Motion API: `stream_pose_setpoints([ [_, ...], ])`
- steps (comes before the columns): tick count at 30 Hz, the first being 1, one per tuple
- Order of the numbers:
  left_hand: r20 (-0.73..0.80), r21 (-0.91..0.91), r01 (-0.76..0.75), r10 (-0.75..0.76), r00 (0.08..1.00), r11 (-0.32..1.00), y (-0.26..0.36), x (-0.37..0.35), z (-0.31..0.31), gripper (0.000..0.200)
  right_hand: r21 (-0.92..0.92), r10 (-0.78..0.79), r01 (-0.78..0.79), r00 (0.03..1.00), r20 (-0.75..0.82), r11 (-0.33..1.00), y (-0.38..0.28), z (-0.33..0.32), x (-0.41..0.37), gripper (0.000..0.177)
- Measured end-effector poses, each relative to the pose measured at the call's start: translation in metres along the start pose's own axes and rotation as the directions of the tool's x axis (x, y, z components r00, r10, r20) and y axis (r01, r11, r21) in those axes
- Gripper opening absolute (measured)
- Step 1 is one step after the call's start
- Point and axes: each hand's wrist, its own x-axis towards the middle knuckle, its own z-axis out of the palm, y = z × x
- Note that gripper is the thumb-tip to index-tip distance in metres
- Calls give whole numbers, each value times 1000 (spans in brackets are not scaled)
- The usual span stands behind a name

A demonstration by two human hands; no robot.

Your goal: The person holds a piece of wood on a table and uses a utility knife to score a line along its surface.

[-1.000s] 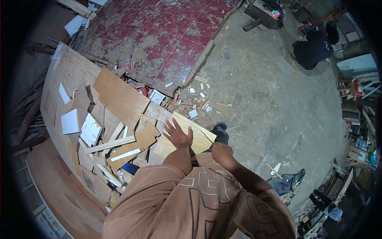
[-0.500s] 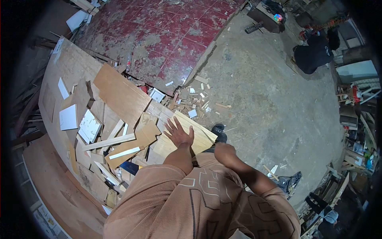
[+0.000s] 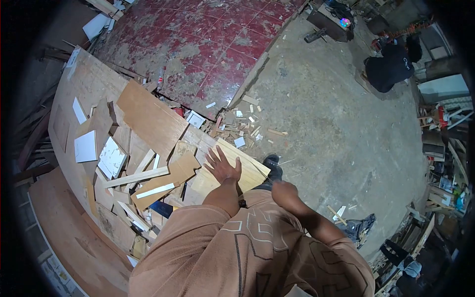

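Observation:
My left hand [image 3: 223,166] lies flat with spread fingers on a pale wooden board [image 3: 247,161] at the bench's near edge. A dark narrow line runs across the board's right end, close to the edge. Just beyond that end, my right hand [image 3: 285,193] is closed in a fist beside my leg. What it grips is hidden from above. To the left of my left hand lies a brown board offcut [image 3: 185,168] with a white strip [image 3: 155,190] on it.
The bench [image 3: 94,74] carries a large brown panel [image 3: 151,119], white pieces [image 3: 86,146] and several offcuts. Wood scraps [image 3: 240,142] litter the concrete floor [image 3: 321,123]. A person in a dark shirt [image 3: 389,69] crouches at the upper right. A raised red tiled floor [image 3: 198,44] lies ahead.
My right hand has shifted slightly right and down, away from the board's end. My left hand has stayed in place on the board.

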Motion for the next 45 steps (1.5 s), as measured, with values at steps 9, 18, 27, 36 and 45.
stream_pose_setpoints([
  [9, -14, -1, -4, 4, 1000, 1000, 2, -2, -2, 97, 38, 14, -9, 989, -145, 999, -23, 53, 91, 23],
  [18, -42, 1, -27, 27, 999, 1000, 0, -2, 1, 96, 27, 29, -29, 999, 27, 999, -7, 11, 21, 25],
  [27, -15, 11, -29, 29, 999, 1000, -1, -2, 1, 96, 138, 58, -50, 997, -50, 989, -11, 46, 66, 25],
  [36, -40, 28, -28, 29, 999, 999, 1, -3, 0, 97, 41, -75, 77, 996, -46, 996, -8, 38, 61, 23],
  [45, -22, 15, -32, 33, 999, 999, -1, -2, -2, 97, 47, -12, 11, 999, 30, 999, 1, 0, 11, 23],
])
